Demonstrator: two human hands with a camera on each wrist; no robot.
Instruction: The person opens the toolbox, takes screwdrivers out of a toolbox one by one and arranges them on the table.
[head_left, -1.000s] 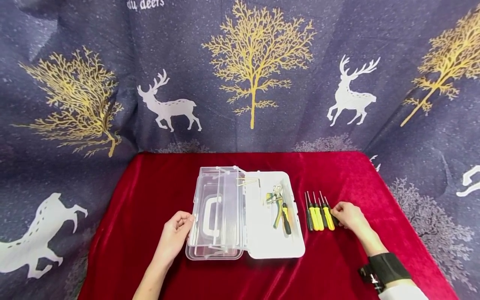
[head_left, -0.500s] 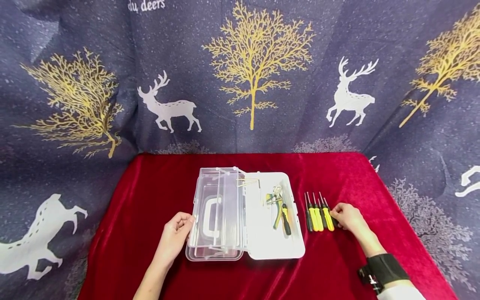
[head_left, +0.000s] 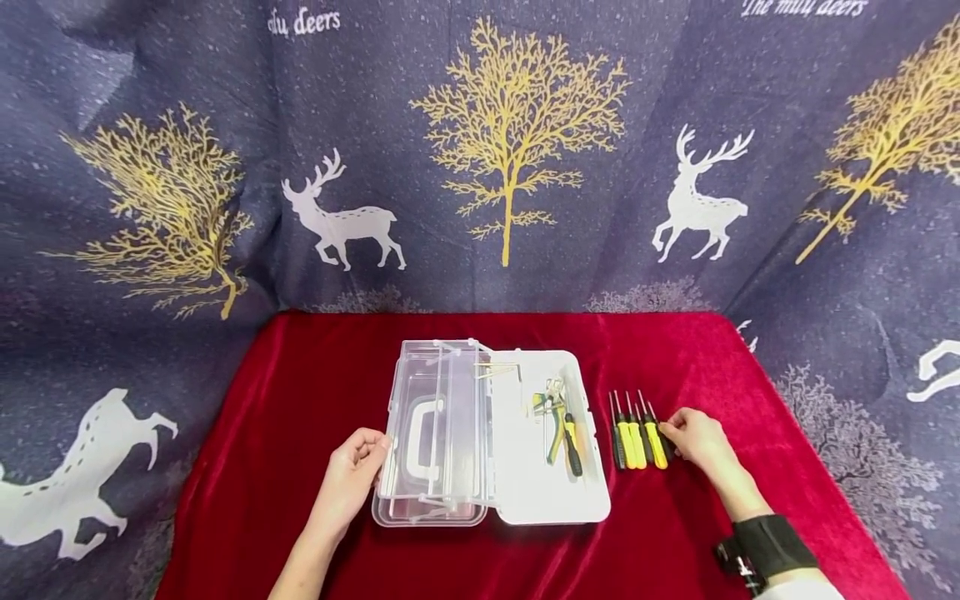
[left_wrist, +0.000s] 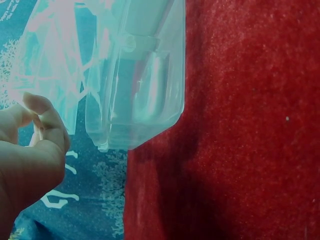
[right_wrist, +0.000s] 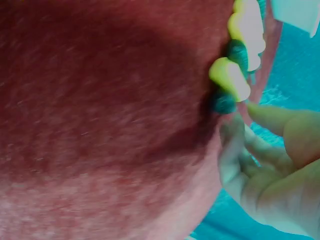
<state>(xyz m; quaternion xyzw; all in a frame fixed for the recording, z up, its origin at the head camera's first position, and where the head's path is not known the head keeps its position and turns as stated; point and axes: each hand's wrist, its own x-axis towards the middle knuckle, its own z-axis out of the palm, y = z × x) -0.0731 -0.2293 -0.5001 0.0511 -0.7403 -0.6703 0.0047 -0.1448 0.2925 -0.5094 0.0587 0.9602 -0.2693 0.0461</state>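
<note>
A toolbox with a white base (head_left: 517,496) lies open, its clear lid (head_left: 467,516) folded to the left. Over the lid stands a clear inner tray (head_left: 459,433); my left hand (head_left: 347,471) pinches its left edge between thumb and fingers. To the right of the box, several yellow and black screwdrivers (head_left: 635,442) lie in a row, shafts pointing away. My right hand (head_left: 703,442) pinches the rightmost black-handled screwdriver (right_wrist: 224,101) with thumb and fingertips, its shaft hidden by the fingers in the head view.
Inside the base are pliers (head_left: 556,437) with green-yellow handles and a black-yellow screwdriver (head_left: 573,450). Thin L-shaped hex keys (head_left: 498,367) lie near its top left. Red velvet cloth (head_left: 315,375) covers the table, and a deer-patterned curtain (head_left: 570,267) hangs behind.
The head view has tilted slightly up, so everything sits a little lower. Both hands keep nearly the same places, left at the tray edge and right at the end screwdriver.
</note>
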